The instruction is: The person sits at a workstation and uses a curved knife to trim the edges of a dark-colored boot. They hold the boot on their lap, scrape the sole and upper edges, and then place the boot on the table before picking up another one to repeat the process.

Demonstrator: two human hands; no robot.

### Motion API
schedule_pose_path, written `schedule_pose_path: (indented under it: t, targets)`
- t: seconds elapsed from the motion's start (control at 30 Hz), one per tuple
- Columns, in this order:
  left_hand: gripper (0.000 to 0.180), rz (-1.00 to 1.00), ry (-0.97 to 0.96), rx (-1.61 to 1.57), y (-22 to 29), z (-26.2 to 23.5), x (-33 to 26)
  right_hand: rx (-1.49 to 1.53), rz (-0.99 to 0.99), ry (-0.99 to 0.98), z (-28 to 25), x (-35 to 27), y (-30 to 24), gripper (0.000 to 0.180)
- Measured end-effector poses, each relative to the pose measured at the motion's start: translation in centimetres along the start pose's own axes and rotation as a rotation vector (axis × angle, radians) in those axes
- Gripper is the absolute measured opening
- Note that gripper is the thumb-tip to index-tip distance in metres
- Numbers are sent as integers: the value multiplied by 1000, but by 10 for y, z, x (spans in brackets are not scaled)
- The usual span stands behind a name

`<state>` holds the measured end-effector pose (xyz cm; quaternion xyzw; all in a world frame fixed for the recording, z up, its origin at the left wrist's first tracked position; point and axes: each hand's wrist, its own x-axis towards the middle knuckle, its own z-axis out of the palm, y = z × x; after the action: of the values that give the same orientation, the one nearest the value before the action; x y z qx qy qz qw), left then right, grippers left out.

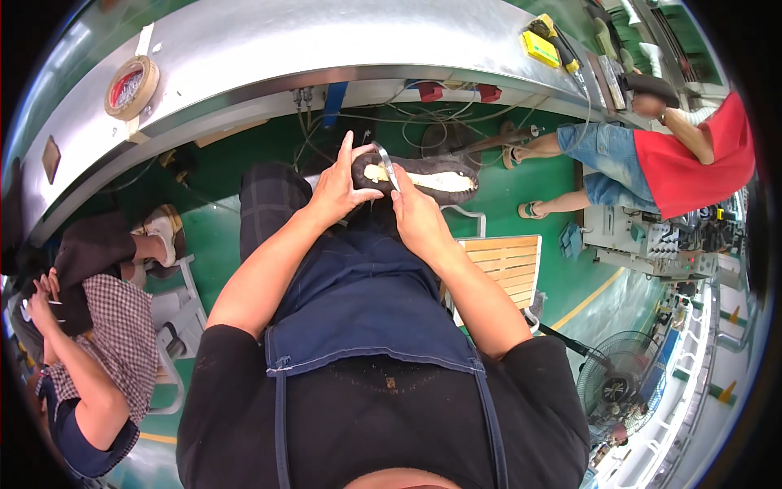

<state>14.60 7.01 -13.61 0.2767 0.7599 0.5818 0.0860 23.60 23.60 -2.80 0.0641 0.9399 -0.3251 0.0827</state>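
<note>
In front of my lap lies a dark shoe-shaped piece (444, 194) with a pale cream strip along its upward face, its toe end to the right. My left hand (336, 186) grips its left end, thumb below and fingers above, one finger stretched upward. My right hand (419, 216) is closed around a thin, shiny, curved metal tool (384, 160), whose blade-like part crosses the pale face near the left end. The tool's lower end is hidden in my fingers, so its exact kind cannot be told.
A metal workbench (326, 41) runs ahead, bearing a tape roll (132, 88) and a yellow box (541, 50). Cables hang beneath it. A slatted wooden seat (505, 269) and a fan (619, 383) stand right. One person (106, 342) sits left; another in red (688, 159) stands right.
</note>
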Motion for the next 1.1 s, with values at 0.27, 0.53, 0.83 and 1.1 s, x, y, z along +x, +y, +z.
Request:
schedule_pose_path:
  t: [0.27,0.53,0.83,1.1]
  targets:
    - [103,176,-125,427,21,-10,18,56,19,583,-31,-8,52,44]
    - [86,247,-238,781,38,3,28,892,481,496,-49,1,132,27]
    - [86,221,-136,595,72,-23,29,1360,281,392,-76,2,121,33]
    - [80,238,220,209,184,-119,29,1304,-250,382,-202,-12,-33,23]
